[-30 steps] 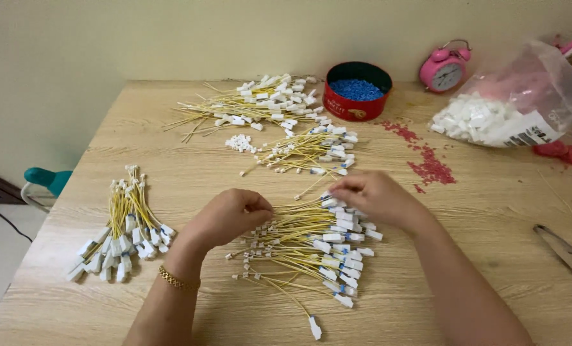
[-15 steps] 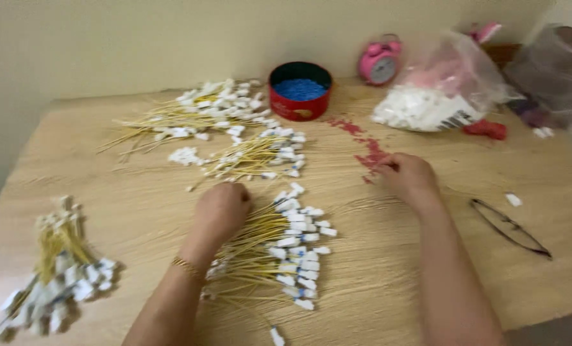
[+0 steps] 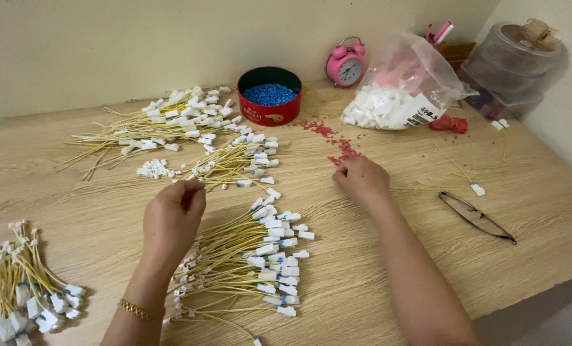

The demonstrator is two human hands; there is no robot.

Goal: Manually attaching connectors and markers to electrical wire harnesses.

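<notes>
Head view shows us a wooden table (image 3: 427, 256) strewn with bundles of yellow wires ending in white connectors. Our left hand (image 3: 172, 218) hovers at about 7 o'clock from the red tin (image 3: 269, 96), fingers curled and pinched together above the nearest wire bundle (image 3: 247, 263); whether it grips a wire we cannot tell. Our right hand (image 3: 363, 182) lies knuckles up at 4 o'clock from the tin, fingertips touching the scatter of small red pieces (image 3: 337, 144); we cannot tell if it holds any. A pair of glasses (image 3: 477, 216) lies at 3 o'clock from that hand, and a pink alarm clock (image 3: 345, 64) stands at 12 o'clock.
</notes>
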